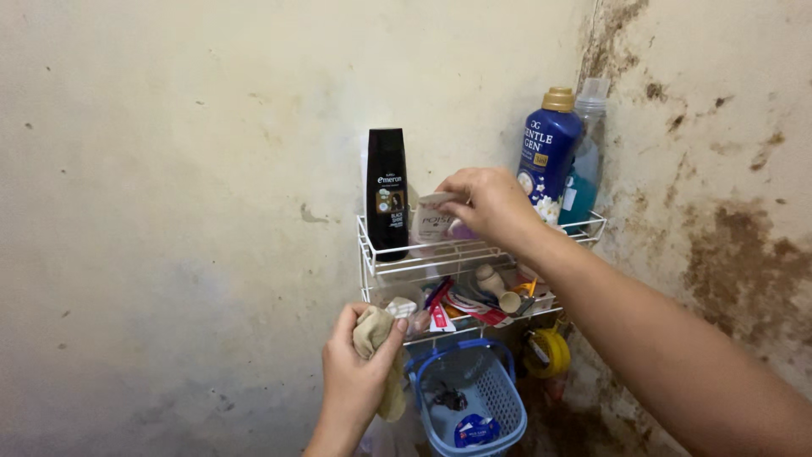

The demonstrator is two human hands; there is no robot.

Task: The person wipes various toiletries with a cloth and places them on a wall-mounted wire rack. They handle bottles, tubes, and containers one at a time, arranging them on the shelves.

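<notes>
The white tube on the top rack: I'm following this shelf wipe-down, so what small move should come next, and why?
Probably lift the white tube clear of the wire rack: the right hand already grips it, and the left hand holds a beige cloth just below.

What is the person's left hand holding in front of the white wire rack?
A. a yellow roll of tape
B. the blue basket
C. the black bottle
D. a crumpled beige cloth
D. The left hand grips a crumpled beige cloth below the wire rack, while the right hand holds a small white tube on the top shelf.
</notes>
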